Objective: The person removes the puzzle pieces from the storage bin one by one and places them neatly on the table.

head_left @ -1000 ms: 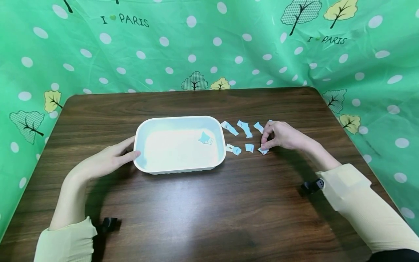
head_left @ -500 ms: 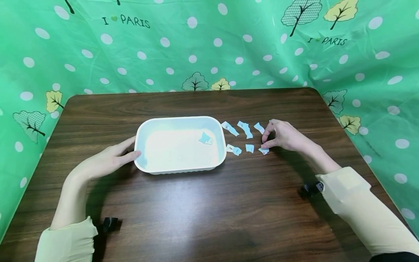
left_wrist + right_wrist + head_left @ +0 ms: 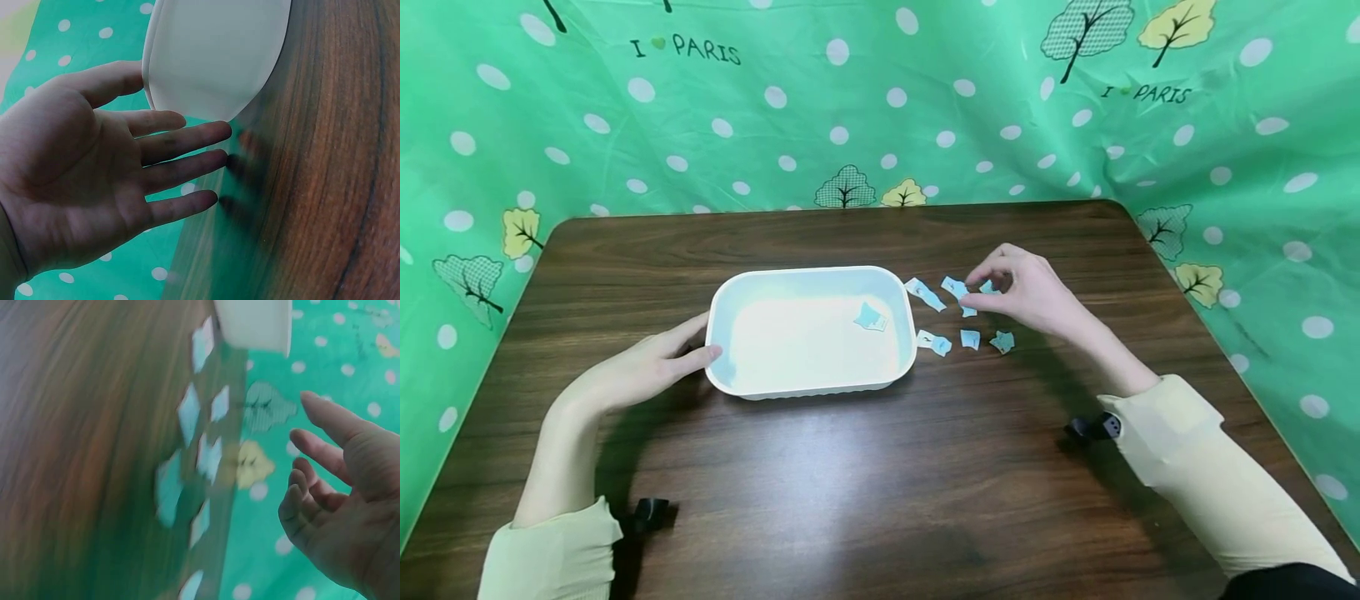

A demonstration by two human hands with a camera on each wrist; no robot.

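Observation:
A white plastic tray [image 3: 805,392] sits on the table, one torn scrap of blue paper [image 3: 870,317] inside it. My left hand [image 3: 640,367] holds the tray's left end, thumb over the rim, the other fingers stretched out along the outer wall in the left wrist view. My right hand [image 3: 1026,287] hovers over the scraps to the right of the tray, thumb and fingertips apart with nothing between them. Below it, a strip-shaped scrap [image 3: 955,287] and another scrap [image 3: 988,287] are partly covered. In the front row lies a teal scrap [image 3: 1002,342].
Also beside the tray's right end lie a long scrap [image 3: 927,294], a two-part scrap [image 3: 934,342] and a small square scrap [image 3: 971,339]. The dark wooden table [image 3: 820,500] ends at a green dotted cloth [image 3: 850,100] behind it.
My right hand has let go of the front-right scrap, which now lies uncovered, and has moved up and left over the back row. Left hand and tray stay put.

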